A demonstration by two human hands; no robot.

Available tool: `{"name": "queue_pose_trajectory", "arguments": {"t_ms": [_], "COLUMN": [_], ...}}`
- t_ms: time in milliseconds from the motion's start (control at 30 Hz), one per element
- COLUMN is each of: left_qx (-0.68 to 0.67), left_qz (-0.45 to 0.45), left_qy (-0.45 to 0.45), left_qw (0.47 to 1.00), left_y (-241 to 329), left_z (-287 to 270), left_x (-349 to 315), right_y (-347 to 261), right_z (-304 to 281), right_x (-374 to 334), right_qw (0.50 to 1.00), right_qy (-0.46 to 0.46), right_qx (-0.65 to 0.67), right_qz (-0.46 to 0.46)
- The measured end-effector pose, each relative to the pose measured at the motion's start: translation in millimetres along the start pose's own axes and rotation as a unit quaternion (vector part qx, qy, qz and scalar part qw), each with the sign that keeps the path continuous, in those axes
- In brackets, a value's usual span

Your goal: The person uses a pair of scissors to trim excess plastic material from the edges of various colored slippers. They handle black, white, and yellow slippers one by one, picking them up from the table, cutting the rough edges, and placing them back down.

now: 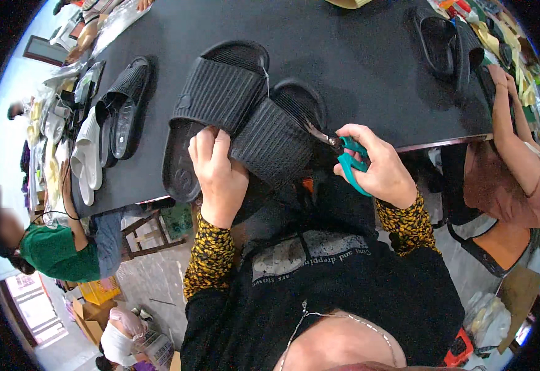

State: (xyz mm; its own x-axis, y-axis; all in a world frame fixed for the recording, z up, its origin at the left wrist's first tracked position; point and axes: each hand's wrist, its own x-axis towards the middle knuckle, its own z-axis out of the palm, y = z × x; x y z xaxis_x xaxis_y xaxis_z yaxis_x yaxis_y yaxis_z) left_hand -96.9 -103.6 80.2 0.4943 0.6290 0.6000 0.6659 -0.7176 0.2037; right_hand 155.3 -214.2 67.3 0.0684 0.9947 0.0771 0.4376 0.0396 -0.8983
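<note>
Bright; curved, perhaps soft edges.

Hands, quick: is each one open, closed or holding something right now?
Left hand: closed, holding the black slippers.
Right hand: closed, holding the teal-handled scissors.

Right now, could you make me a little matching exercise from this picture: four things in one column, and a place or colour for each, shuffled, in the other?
Things:
1. Scissors
2. Left hand
3. White slippers
4. Patterned sleeves

Places and colours:
A. Yellow and black
B. Toward the left edge of the table
C. Held in the right hand
D. At the black slippers in front of the person

Right pairs: 1-C, 2-D, 3-B, 4-A
</note>
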Motion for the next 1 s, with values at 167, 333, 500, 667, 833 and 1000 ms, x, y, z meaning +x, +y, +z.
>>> {"name": "queue_pose_trajectory", "arguments": {"t_ms": [167, 333, 500, 667, 833, 1000], "left_qx": [0.011, 0.017, 0.025, 0.030, 0.044, 0.032], "left_qz": [0.004, -0.011, -0.030, -0.016, -0.019, 0.001], "left_qy": [0.062, 0.081, 0.050, 0.064, 0.054, 0.062], "left_qw": [0.998, 0.996, 0.998, 0.997, 0.997, 0.998], "left_y": [4, 9, 6, 8, 8, 6], "left_z": [-2, -4, -5, -2, -3, -2], "left_x": [-6, -14, -23, -21, -23, -25], "right_y": [2, -3, -8, 1, -2, -2], "right_z": [3, 6, 12, 18, 17, 16], "right_x": [3, 4, 3, 2, 6, 7], "right_qw": [0.993, 0.993, 0.996, 0.995, 0.992, 0.992], "right_qy": [0.023, 0.018, 0.014, 0.037, 0.052, 0.068], "right_qx": [-0.073, -0.083, -0.056, -0.044, -0.030, -0.018], "right_qz": [-0.094, -0.085, -0.073, -0.082, -0.109, -0.101]}}
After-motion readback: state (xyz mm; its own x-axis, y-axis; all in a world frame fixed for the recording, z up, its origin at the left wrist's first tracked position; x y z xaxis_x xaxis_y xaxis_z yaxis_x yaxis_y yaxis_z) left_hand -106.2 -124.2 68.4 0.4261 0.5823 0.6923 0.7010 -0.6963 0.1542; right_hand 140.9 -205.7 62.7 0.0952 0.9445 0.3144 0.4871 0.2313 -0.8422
